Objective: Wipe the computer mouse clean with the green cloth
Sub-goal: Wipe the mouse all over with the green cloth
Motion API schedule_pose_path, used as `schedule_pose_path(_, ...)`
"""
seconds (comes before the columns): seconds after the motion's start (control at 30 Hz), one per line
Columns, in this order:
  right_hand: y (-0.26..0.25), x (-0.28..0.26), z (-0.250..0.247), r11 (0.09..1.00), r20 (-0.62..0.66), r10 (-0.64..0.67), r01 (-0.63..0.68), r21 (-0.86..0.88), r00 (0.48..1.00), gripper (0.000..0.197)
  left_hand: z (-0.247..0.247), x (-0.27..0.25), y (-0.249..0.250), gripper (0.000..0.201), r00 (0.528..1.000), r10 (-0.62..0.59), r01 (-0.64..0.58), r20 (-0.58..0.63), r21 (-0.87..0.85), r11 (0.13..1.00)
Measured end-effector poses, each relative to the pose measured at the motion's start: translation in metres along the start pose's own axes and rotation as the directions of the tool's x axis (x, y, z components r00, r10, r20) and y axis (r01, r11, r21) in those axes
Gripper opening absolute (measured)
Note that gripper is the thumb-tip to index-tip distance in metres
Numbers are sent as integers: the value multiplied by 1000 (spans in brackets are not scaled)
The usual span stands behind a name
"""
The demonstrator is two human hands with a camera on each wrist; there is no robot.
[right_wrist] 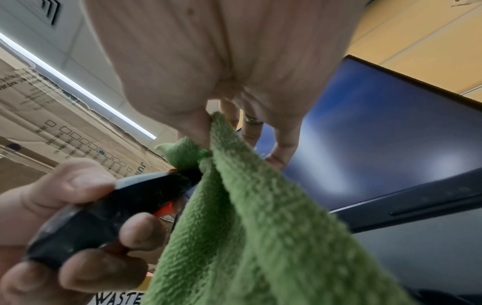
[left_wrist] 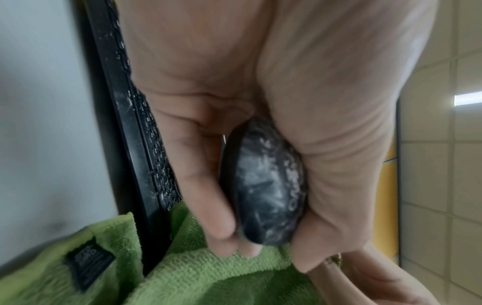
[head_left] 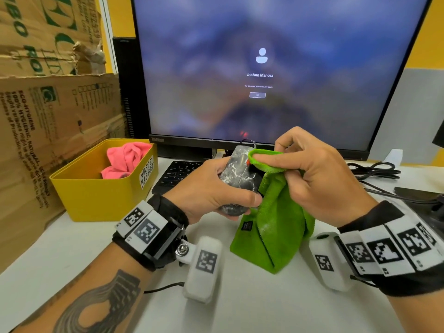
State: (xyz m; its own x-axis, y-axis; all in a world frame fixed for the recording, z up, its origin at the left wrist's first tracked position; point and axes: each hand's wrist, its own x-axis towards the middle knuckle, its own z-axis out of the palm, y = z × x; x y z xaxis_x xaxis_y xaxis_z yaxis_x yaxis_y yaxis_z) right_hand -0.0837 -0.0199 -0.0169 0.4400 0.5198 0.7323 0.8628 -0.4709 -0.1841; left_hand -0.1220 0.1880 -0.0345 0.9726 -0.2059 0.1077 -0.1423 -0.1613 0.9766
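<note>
The step in hand was wiping near the front of the mouse [head_left: 236, 174], by the scroll wheel, and it looked best done with a small, firm pad of cloth pushed in short strokes while the other hand kept the body from rolling. White smears covered most of the dark shell, so I judged the cleaning far from finished — the sides and the rear under the thumb would each need a turn, which means re-gripping so that the holding fingers do not hide dirty patches. The cable at the front could snag the cloth; working away from it seemed wiser.

The left hand [head_left: 211, 191] was closed round the mouse, held up off the desk [head_left: 240, 308]: thumb laid along the near side by the rear, fingers curled under and against the far side, as the left wrist view showed. The shell sat tilted, its front pointing away from the palm toward the monitor [head_left: 264, 68].

The right hand [head_left: 319, 181] was also closed — thumb and forefinger pinched a fold of the green cloth [head_left: 276, 227], with the forefinger wrapped in it and pressed to the front of the mouse beside the red wheel. The other fingers were loosely bent and held nothing that I could see. Below this hand the rest of the cloth hung down, its lower edge resting on the desk.
</note>
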Motion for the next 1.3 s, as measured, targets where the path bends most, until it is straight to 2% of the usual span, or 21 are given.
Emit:
schedule_pose_path(0.1, -3, 0, 3, 1000, -4, -20, 20, 22, 1000, 41, -2, 0, 1, 43, 1000, 12, -12, -17, -6, 1000)
schedule_pose_path(0.33, 13, 0, 4, 997, -90, 61, -65, -40, 994, 32, 1, -2, 1, 44, 999, 27, -26, 40, -31, 999)
schedule_pose_path(0.4, 13, 0, 2, 994, -135, 109, -107, 23, 985, 28, 2, -2, 2, 44, 999, 33, -32, 35, -36, 999)
schedule_pose_path(0.47, 10, 2, -4, 974, -159, 181, -155, 164, 971, 29, 1, -2, 2, 50, 999, 38, -37, 23, -34, 999)
schedule_pose_path(0.57, 8, 5, -9, 894, -98, 277, -219, 391, 956, 34, -1, -2, 2, 55, 999, 41, -42, -7, -36, 998)
schedule_pose_path(0.67, 9, 3, -11, 663, 59, 397, -331, 672, 916, 35, -1, -2, 1, 48, 999, 40, -41, -23, -40, 998)
schedule_pose_path(0.7, 11, 2, -10, 644, 98, 403, -358, 677, 910, 39, -2, -2, 1, 45, 999, 40, -41, -26, -42, 998)
schedule_pose_path(0.77, 12, 1, -12, 775, 64, 368, -344, 530, 928, 49, -3, -2, 1, 43, 999, 38, -40, -34, -45, 998)
schedule_pose_path(0.8, 13, 1, -13, 794, 49, 369, -342, 502, 928, 54, -4, -2, 1, 43, 999, 36, -38, -39, -46, 998)
schedule_pose_path(0.83, 12, 1, -14, 764, 59, 402, -370, 528, 914, 58, -4, -2, 0, 43, 998, 35, -37, -43, -45, 998)
schedule_pose_path(0.87, 15, 1, -16, 787, 47, 412, -381, 485, 910, 57, -5, -2, 0, 42, 998, 35, -37, -47, -44, 998)
schedule_pose_path(0.97, 20, -1, -19, 898, 11, 410, -406, 172, 912, 62, -6, -2, 0, 34, 998, 32, -34, -62, -36, 999)
schedule_pose_path(1.0, 18, -2, -21, 906, -4, 401, -396, 152, 916, 65, -6, -1, 0, 31, 997, 31, -33, -64, -34, 999)
schedule_pose_path(1.17, 12, 1, -24, 920, -219, 305, -228, 318, 927, 41, -4, 1, -1, 28, 998, 23, -25, -61, -44, 999)
schedule_pose_path(1.23, 8, 2, -22, 931, -222, 219, -136, 338, 950, 36, -2, 2, -1, 28, 998, 9, -12, -58, -50, 999)
schedule_pose_path(1.3, 1, 3, -16, 932, -171, 151, -82, 354, 974, 33, -1, 2, -1, 29, 999, -7, 4, -46, -50, 999)
